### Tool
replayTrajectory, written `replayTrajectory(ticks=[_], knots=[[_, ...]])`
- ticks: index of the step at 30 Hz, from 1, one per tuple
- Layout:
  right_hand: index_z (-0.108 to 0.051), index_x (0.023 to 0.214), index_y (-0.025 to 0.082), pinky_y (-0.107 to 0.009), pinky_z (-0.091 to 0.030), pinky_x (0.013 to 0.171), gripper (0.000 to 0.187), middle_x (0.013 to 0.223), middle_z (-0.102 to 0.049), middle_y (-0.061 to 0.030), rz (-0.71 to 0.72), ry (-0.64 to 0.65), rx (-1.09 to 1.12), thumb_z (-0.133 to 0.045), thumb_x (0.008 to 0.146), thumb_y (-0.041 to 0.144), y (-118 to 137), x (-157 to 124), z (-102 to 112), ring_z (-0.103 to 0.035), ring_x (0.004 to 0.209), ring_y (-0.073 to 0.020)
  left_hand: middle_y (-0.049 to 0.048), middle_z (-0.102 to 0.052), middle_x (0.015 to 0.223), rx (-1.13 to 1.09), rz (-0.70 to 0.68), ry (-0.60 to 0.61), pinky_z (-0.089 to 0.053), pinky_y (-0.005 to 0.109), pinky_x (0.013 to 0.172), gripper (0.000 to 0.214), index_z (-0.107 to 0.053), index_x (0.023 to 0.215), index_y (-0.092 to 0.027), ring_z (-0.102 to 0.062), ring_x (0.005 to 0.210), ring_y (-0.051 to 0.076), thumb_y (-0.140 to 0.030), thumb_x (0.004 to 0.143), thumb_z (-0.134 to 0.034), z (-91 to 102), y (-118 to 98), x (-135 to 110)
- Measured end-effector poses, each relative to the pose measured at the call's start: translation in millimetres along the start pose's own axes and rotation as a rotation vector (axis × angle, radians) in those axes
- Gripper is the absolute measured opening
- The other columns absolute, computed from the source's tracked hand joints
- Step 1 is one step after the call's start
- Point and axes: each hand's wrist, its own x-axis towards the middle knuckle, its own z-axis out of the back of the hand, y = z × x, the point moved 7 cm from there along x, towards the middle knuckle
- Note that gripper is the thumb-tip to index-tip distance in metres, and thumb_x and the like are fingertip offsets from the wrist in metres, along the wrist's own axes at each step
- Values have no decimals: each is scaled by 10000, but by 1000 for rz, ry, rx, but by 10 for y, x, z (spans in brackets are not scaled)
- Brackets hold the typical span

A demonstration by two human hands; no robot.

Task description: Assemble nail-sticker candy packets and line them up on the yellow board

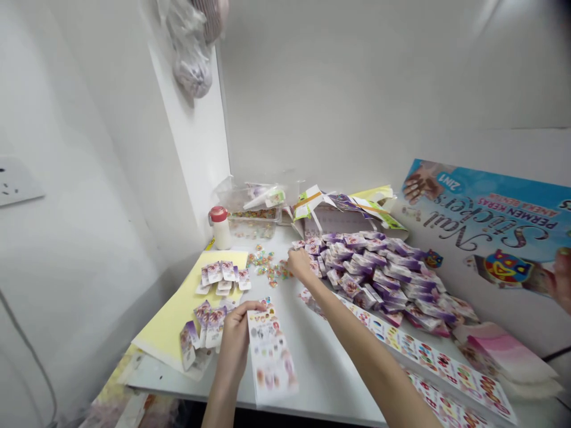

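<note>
the left hand pinches a long nail sticker sheet running down-frame, while the right hand, nearer the purple packets, shows a grip too hidden to read.

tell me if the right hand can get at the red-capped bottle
Probably yes. The right hand is already far up the table, and the red-capped bottle stands beyond it by the wall. Only low, small colourful pieces lie between them, so little seems to block the way.
</note>
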Motion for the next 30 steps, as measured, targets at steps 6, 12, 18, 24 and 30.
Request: replayTrajectory(ticks=[6, 12, 18, 24, 30], knots=[[-552, 1149, 114, -408, -496, 849, 325, 1161, -566, -111, 59, 54, -213, -568, 888, 308, 53, 282, -216, -581, 1001, -216, 88, -746, 842, -9, 84, 139, -531, 300, 687, 308, -731, 889, -152, -689, 821, 252, -259, 602, -765, -117, 16, -5], [-556, 1144, 118, -404, -495, 852, 316, 1162, -566, -114, 80, 49, -273, -564, 891, 307, 75, 339, -257, -580, 1001, -213, 126, -738, 872, 63, 46, 232, -543, 353, 785, 383, -730, 836, -103, -681, 877, 277, -459, 699, -702, -240, -33, -37], [-617, 1036, 112, -418, -435, 903, 211, 1105, -607, -111, 68, -36, -165, -567, 879, 244, 32, 260, -36, -553, 1054, -233, 46, -709, 743, 17, 27, 140, -560, 335, 636, 511, -579, 1098, -158, -701, 686, 239, -413, 680, -727, -198, -14, -42], [-667, 983, 128, -304, -392, 865, 300, 1046, -658, -135, 58, -224, 149, -429, 808, 74, 100, -116, 307, -568, 1008, -223, -27, -638, 597, 47, 20, 125, -434, 186, 430, 140, -602, 763, -181, -609, 485, 123, -285, 687, -657, -79, 39, 18], [-632, 951, 142, -258, -485, 565, 289, 865, -675, -64, 8, -208, 730, -412, 806, 262, 19, -1012, 351, -641, 624, -158, 56, -715, 815, 0, 49, 123, -541, 268, 723, 302, -647, 836, -135, -684, 777, 194, -286, 608, -777, -175, -17, -15]])
